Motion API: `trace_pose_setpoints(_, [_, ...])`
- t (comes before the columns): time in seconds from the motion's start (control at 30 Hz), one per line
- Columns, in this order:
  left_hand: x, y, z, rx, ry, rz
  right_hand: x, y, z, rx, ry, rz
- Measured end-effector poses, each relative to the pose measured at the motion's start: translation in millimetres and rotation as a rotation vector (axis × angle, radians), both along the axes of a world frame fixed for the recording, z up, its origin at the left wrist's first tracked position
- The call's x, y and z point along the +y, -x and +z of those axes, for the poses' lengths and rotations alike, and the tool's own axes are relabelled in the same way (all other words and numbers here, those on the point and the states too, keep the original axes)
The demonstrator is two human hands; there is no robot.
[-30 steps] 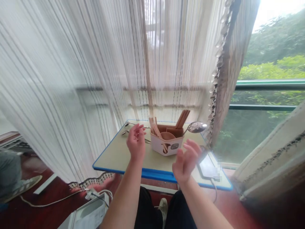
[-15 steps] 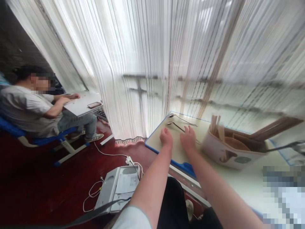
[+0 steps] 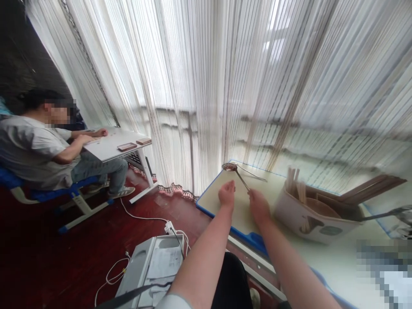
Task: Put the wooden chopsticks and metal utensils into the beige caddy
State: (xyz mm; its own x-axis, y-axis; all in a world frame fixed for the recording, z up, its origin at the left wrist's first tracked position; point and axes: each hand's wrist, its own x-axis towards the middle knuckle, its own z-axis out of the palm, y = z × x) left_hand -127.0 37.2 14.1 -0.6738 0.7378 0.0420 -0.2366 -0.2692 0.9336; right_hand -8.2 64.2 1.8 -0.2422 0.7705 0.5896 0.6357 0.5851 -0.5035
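Note:
My right hand (image 3: 260,207) is closed around the handle end of a long-handled metal spoon (image 3: 242,178), tilted so that its bowl points away from me. That bowl overlaps the head end of a second metal spoon (image 3: 254,174), which lies near the far edge of the table (image 3: 212,199). My left hand (image 3: 227,195) hovers over the near left part of the tabletop, fingers curled in, with nothing visible in them. To the right of my right hand stands a white bin (image 3: 309,223) holding wooden sticks and a brown round piece.
Sheer curtains (image 3: 180,77) hang behind the table. On the floor at lower left are an open grey case (image 3: 138,262) with papers, a power strip (image 3: 169,227) and cables. Further left, a person (image 3: 41,150) sits at another white table (image 3: 111,146).
My right hand has gone from spread fingers near the spoon handle to a closed grip on it, and the spoon's bowl has come up. My left hand stays curled nearby. The view has shifted slightly.

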Motion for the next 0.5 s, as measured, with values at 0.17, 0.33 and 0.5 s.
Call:
trace_pose_setpoints(0.17, [-16.6, -5.3, 10.5, -0.323, -0.307, -0.14, -10.0, 3.2, 4.1, -0.067, -0.096, 0.078])
trace_pose_setpoints(0.33, [-30.9, 0.1, 26.1, -0.221, -0.357, -0.178, -15.7, 3.0, 6.8, -0.046, -0.076, 0.155])
trace_pose_setpoints(0.5, [-36.3, 10.3, 48.2, -0.005, -0.29, -0.134, -25.5, 7.6, 11.8, -0.018, -0.076, 0.201])
